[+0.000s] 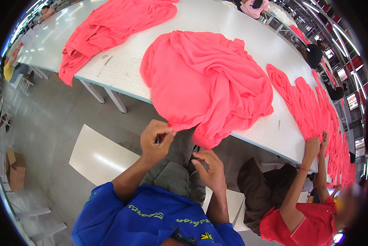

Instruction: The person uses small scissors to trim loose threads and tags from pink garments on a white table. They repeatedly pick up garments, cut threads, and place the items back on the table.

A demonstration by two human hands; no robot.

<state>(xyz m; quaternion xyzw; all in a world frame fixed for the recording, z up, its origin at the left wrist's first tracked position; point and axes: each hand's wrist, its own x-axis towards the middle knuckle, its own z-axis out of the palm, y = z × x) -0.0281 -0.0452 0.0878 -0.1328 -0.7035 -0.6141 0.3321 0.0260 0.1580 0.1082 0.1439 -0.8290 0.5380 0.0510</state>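
Note:
A coral-pink garment (199, 77) of thin, gathered fabric lies heaped on the white table (125, 66) before me, part of it hanging over the front edge. My left hand (156, 140) pinches a lower edge of this fabric between thumb and fingers. Something small and dark, perhaps metal, shows inside that hand's curl; what it is I cannot tell. Below the hanging gathered end, over my lap, is my right hand (211, 169). Its thumb and forefinger are apart, with no cloth between them.
More coral-pink fabric (119, 27) is piled at the table's left, with further pieces (307, 104) to the right. Close on my right, a co-worker's hands (314, 146) touch that cloth. A white board (102, 155) and a cardboard box (16, 172) lie lower left.

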